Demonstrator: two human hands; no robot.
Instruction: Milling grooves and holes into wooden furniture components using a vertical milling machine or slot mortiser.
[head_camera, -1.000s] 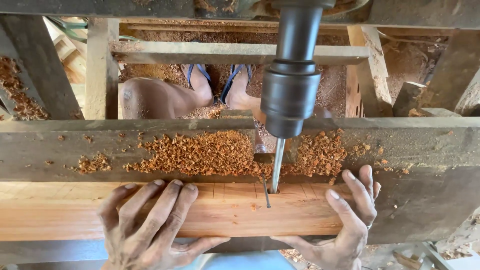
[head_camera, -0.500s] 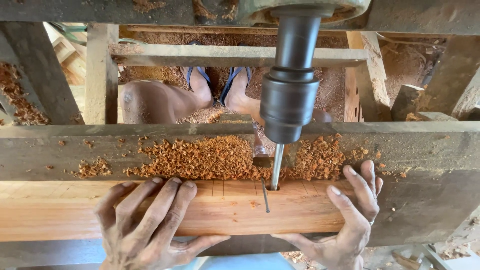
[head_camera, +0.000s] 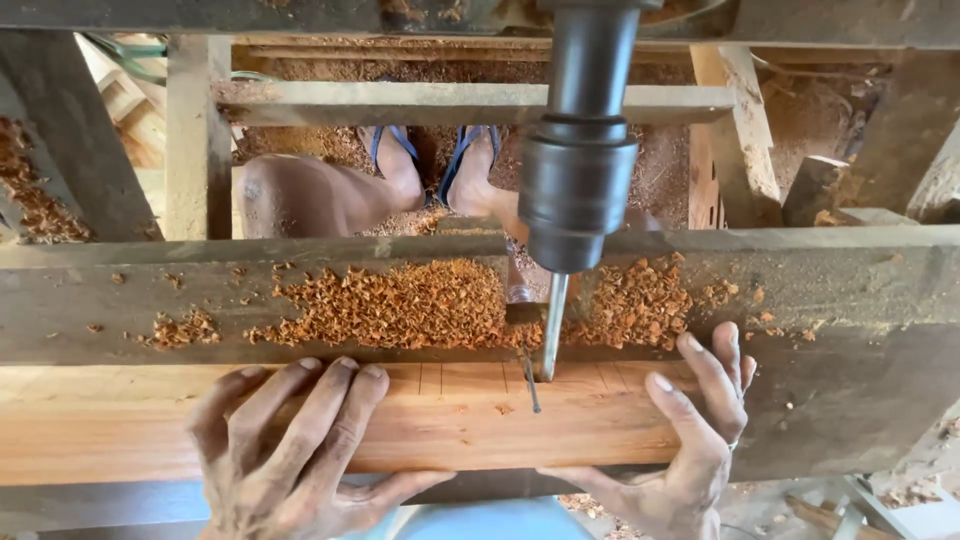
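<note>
A reddish wooden board with pencil lines lies across a grey machine table. My left hand presses flat on the board's top, thumb under its near edge. My right hand grips the board's right end, fingers over the top. Between the hands, a thin drill bit hangs from a dark metal chuck and its tip touches the board near the far edge.
Orange wood chips lie heaped on the grey table behind the board. Below the table frame, my legs and feet in blue sandals stand on a sawdust floor. Wooden frame beams cross the top.
The chuck and bit have come down, so the tip now meets the board. Both hands have stayed on the board.
</note>
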